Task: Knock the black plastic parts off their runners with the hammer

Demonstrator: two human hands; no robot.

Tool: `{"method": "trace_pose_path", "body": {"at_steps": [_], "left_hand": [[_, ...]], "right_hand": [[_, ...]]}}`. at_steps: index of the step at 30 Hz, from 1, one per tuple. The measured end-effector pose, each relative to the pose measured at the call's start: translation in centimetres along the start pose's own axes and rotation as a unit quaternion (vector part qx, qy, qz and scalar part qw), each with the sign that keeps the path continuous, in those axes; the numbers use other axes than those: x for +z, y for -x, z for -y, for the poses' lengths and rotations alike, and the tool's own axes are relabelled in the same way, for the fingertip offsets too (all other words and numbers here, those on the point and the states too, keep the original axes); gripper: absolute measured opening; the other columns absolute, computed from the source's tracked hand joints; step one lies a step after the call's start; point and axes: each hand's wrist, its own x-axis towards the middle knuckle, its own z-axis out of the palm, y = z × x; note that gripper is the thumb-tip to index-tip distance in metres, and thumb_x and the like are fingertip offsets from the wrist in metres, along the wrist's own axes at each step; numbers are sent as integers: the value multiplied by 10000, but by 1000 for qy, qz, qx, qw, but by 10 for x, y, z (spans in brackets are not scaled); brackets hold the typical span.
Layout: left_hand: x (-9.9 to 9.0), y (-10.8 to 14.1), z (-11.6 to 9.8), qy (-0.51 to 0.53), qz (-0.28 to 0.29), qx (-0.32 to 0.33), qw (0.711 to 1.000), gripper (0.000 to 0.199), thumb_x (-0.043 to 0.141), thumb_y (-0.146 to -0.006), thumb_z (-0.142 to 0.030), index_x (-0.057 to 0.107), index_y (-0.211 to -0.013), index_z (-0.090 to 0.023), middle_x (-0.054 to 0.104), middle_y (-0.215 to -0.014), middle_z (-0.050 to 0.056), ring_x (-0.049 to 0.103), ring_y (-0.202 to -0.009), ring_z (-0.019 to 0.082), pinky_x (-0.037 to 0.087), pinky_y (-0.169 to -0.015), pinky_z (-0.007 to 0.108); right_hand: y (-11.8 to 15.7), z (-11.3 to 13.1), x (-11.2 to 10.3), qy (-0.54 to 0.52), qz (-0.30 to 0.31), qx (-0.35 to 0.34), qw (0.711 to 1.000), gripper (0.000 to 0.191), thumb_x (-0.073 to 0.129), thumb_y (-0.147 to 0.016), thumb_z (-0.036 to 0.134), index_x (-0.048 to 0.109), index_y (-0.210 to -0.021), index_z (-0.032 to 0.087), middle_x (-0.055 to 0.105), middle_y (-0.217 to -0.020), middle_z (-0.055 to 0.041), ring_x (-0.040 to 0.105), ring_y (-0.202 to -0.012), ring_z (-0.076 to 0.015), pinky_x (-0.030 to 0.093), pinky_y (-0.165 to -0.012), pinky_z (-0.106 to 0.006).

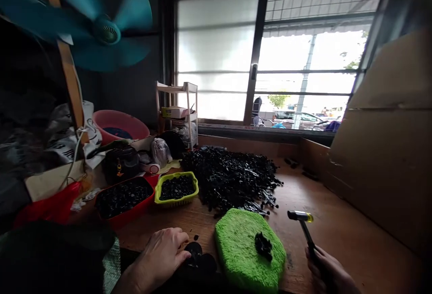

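My right hand [326, 267] is wrapped round the dark handle of a small hammer [307, 231], whose head has a black end and a yellow end. My left hand [165, 251] rests at the table's front edge, fingers curled, its thumb and fingertips at some flat black round pieces [199, 258]; whether it grips one cannot be made out. Between my hands lies a green fuzzy hexagonal pad [241, 244], with a black plastic part [263, 246] on its right side. Neither hand touches the pad.
Behind the pad, a big heap of black plastic parts [236, 177] covers the wooden table. A yellow-green basket [195, 186] and a red tray [135, 209] hold small black pieces. Cardboard [381, 163] stands at right; a teal fan [108, 30] spins upper left.
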Motion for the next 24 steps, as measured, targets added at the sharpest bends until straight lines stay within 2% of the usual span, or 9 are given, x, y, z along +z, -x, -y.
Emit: {"method": "trace_pose_path", "body": {"at_steps": [4, 9, 12, 15, 17, 19, 22, 24], "left_hand": [[12, -30, -34, 77, 0, 61, 995, 181, 514, -778, -353, 646, -833, -242, 641, -836, -3, 565, -830, 171, 370, -712, 245], [35, -73, -82, 202, -12, 85, 976, 183, 467, -803, -294, 606, -796, -174, 559, -649, -11, 496, -607, 119, 348, -551, 214], [49, -90, -109, 248, -16, 145, 958, 123, 462, -783, -182, 583, -800, -167, 554, -744, 9, 495, -665, 116, 374, -592, 209], [58, -97, -129, 241, 24, 219, 945, 173, 494, -740, -119, 587, -867, -189, 542, -858, 26, 502, -782, 133, 394, -697, 225], [61, -100, -134, 224, 47, 233, 945, 152, 517, -739, -137, 588, -859, -199, 528, -880, 27, 492, -824, 144, 390, -746, 241], [61, -100, -133, 216, 61, 216, 950, 70, 514, -756, -165, 569, -788, -192, 514, -862, 20, 484, -812, 138, 386, -744, 237], [60, -98, -126, 215, 56, 175, 959, 61, 490, -768, -162, 514, -717, -184, 494, -832, 6, 474, -776, 122, 380, -716, 221], [61, -95, -121, 212, 38, 153, 964, 69, 484, -770, -168, 492, -704, -184, 485, -807, 2, 469, -753, 119, 378, -699, 221]], "right_hand": [[2, 4, 3, -44, 20, 6, 999, 301, 578, -764, 481, 470, -713, 205, 401, -504, 79, 336, -350, -42, 260, -331, -179], [0, 1, -3, -56, 47, -3, 997, 306, 545, -785, 500, 491, -755, 201, 415, -516, 76, 338, -342, -40, 262, -318, -172], [-4, -9, -10, -51, 48, -20, 997, 320, 519, -797, 522, 500, -769, 203, 422, -515, 70, 351, -331, -47, 279, -304, -175], [-6, -17, -14, -40, 46, -23, 998, 330, 475, -820, 532, 496, -773, 205, 421, -490, 67, 348, -309, -56, 286, -287, -182], [-5, -20, -16, -35, 47, -22, 998, 324, 443, -837, 526, 497, -806, 208, 422, -496, 66, 349, -312, -60, 293, -288, -186], [-2, -21, -17, -25, 47, -32, 998, 310, 436, -842, 518, 495, -821, 215, 435, -523, 58, 364, -337, -65, 305, -308, -193], [-1, -21, -20, -3, 44, -35, 998, 293, 426, -851, 507, 486, -813, 223, 460, -543, 45, 391, -365, -75, 309, -333, -203], [-2, -21, -22, -14, 54, -12, 998, 299, 427, -849, 515, 492, -819, 225, 468, -537, 43, 407, -368, -80, 314, -335, -201]]}}
